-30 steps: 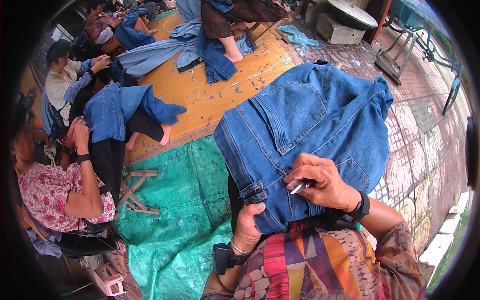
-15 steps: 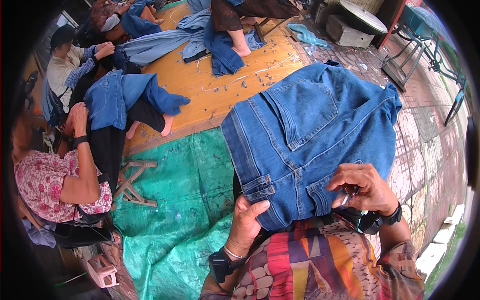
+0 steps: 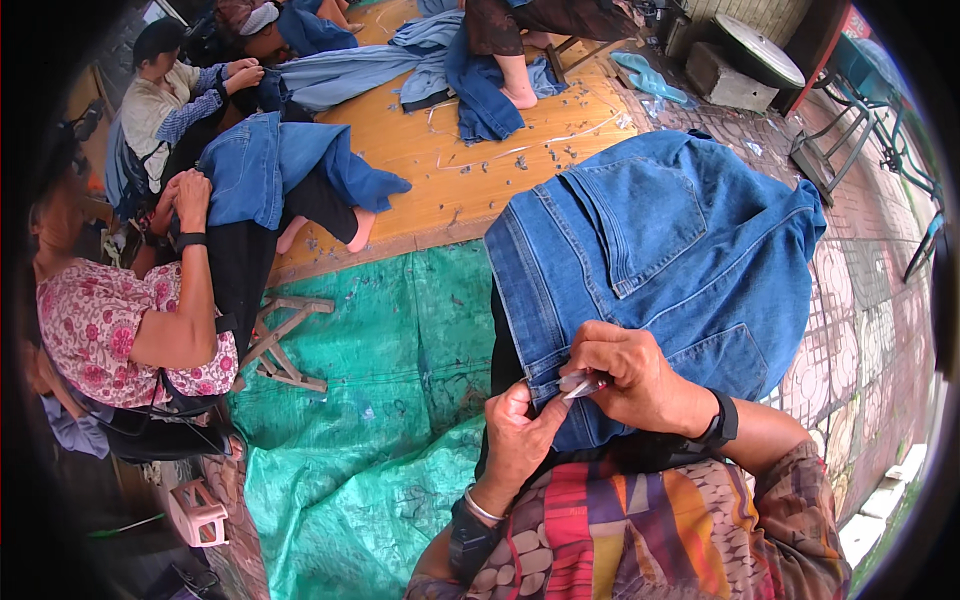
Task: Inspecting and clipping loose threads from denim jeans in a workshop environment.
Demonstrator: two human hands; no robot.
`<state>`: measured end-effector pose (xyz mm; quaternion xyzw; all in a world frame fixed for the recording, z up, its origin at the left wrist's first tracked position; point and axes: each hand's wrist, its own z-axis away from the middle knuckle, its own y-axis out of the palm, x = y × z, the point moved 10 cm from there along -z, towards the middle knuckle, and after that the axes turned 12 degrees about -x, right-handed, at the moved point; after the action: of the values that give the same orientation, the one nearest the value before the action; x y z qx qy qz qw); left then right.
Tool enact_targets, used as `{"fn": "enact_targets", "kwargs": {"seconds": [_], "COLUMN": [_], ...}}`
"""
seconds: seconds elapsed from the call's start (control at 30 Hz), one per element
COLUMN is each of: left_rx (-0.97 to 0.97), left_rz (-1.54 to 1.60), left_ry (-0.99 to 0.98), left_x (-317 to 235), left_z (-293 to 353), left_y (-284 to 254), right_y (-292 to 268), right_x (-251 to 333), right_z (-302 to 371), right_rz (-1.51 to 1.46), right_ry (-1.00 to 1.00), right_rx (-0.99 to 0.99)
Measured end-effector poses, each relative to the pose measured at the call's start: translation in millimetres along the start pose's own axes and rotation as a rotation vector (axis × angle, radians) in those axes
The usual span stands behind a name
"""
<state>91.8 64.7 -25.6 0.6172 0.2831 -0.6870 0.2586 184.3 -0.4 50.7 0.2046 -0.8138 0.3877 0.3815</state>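
Observation:
A pair of blue jeans lies across my lap, back pockets up and waistband toward the left. My left hand pinches the waistband's near end, by a belt loop. Close against it, my right hand is closed round small metal snips, with a bit of red showing. Their pale tips are at the belt loop, near my left thumb. The fingers partly hide the snips, and whether the blades touch the cloth is unclear.
A green tarp covers the ground to my left, meeting a yellow board strewn with scraps. Several people sit there with denim. A wooden folding stool and a pink plastic stool stand at left. Paving runs along the right.
My right hand has moved left with the snips, from the near back pocket to the waistband. My left hand has shifted its grip there. The whole view has swung slightly left.

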Motion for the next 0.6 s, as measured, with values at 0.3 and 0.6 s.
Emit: {"fn": "enact_targets", "kwargs": {"seconds": [0.3,0.6], "left_rx": [0.02,-0.167], "left_rz": [0.536,-0.376], "left_ry": [-0.334,0.683], "left_x": [25,-101], "left_z": [2,-3], "left_y": [5,-13], "right_y": [-27,-18], "right_x": [-20,-31], "right_z": [-6,2], "right_rz": [-0.169,-0.251], "right_ry": [0.247,0.442], "right_rx": [-0.117,0.014]}}
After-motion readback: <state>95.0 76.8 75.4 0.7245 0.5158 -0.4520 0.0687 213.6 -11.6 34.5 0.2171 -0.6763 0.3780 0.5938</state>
